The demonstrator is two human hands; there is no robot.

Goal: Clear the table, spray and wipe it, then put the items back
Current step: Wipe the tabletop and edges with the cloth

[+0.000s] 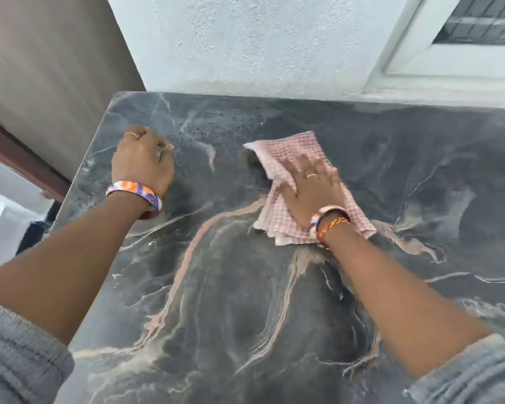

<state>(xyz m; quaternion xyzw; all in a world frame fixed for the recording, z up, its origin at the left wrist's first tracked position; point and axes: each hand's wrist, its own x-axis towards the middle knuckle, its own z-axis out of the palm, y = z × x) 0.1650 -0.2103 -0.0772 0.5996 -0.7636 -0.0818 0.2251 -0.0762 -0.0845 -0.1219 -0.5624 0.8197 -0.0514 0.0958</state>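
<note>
Wiping step underway — right hand (309, 185) pressing flat, fingers spread, on pink checked cloth (277, 158) lying at table (420, 176) centre, toward 12 o'clock. Left hand (142, 161) bracing at 10 o'clock, fingers curled, holding nothing visible. Next — probably sweeping cloth toward droplets at 11 o'clock.

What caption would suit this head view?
Right hand presses a pink checked cloth flat on the dark marble table; left hand rests beside it.

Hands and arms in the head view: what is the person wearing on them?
Left hand: thin ring, orange-purple-white bangle. Right hand: thin gold ring, pale bangle beside an orange and yellow braided thread band. Both arms are bare to grey knit sleeves pushed up near the elbows.
</note>
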